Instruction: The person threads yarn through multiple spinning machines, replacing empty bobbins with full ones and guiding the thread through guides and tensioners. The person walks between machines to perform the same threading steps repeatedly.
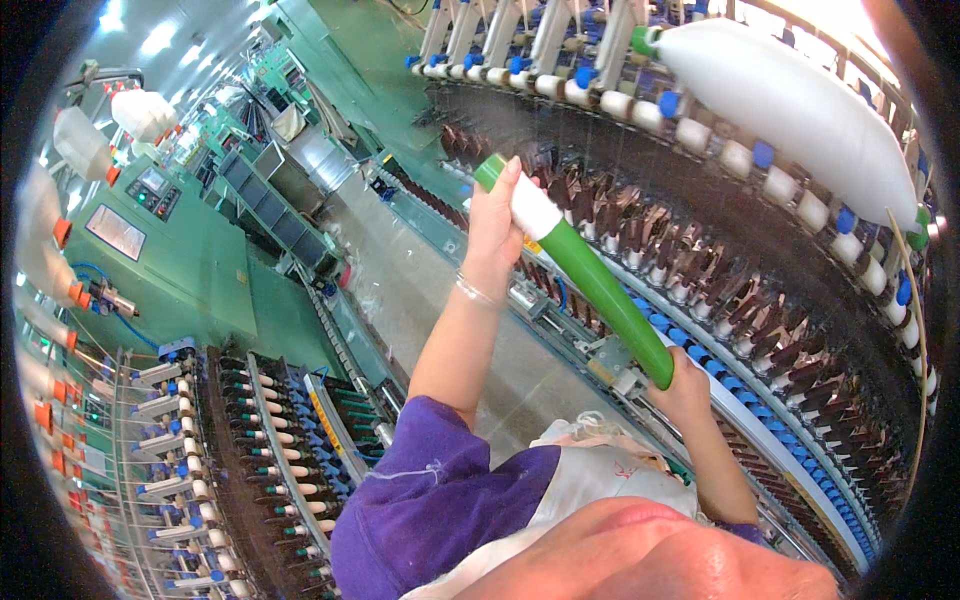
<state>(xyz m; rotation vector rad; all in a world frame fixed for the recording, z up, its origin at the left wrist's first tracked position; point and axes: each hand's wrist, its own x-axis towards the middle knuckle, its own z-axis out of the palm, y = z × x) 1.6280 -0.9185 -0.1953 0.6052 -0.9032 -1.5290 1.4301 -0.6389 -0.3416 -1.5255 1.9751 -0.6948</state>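
Observation:
I hold a long green roving tube [605,290] slantwise in front of me, over the aisle and beside the spinning frame. A short band of white roving [537,208] is left around its far end. My left hand [495,222] is closed around that far end, with the thumb up along the tube. Around the near, lower end my right hand [685,388] is wrapped. A full white roving bobbin [790,110] with green ends hangs from the frame at the upper right.
A spinning frame [690,250] with rows of dark spindles, white rollers and blue parts runs along my right. Another frame [280,450] stands on the left, with white bobbins above it. Between them lies a grey floor aisle [400,290]. Green machine cabinets [180,260] stand farther off.

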